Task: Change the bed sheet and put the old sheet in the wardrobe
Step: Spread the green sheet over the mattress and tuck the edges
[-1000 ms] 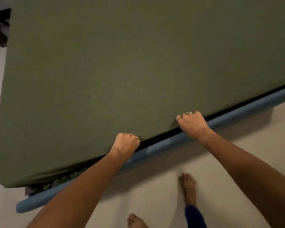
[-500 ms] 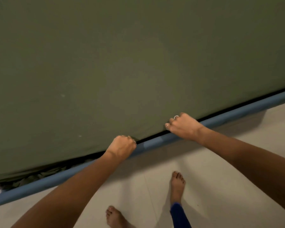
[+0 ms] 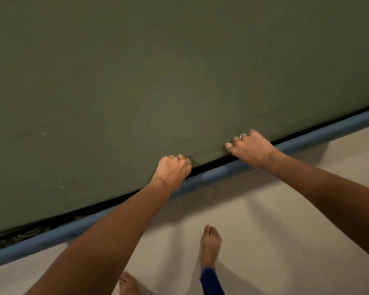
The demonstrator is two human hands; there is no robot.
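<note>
The green sheet (image 3: 158, 81) is lying stretched flat over the bed, filling everything above and beyond the person's arms. Its near edge is running along the side of the bed on a slant, lower at the left and higher at the right, and both hands are sitting right on that edge.

The left hand (image 3: 172, 170) is curling into a fist at the hem, knuckles up, fingers tucked under and gripping the sheet where it turns down over the side. A thin ring is showing on one finger. The right hand (image 3: 250, 149) is sitting further along the same edge, up and to the right, and well apart from the left; its fingers are also bending over the hem and holding the fabric, with rings catching the light.

Just below the hands a dark gap is showing, and under it the blue bed rail (image 3: 285, 146) is following the same slant. At the far left, crumpled fabric (image 3: 19, 236) is bunching between the sheet's edge and the rail.

The person is standing barefoot on the pale floor (image 3: 285, 231), one foot (image 3: 210, 243) forward.
</note>
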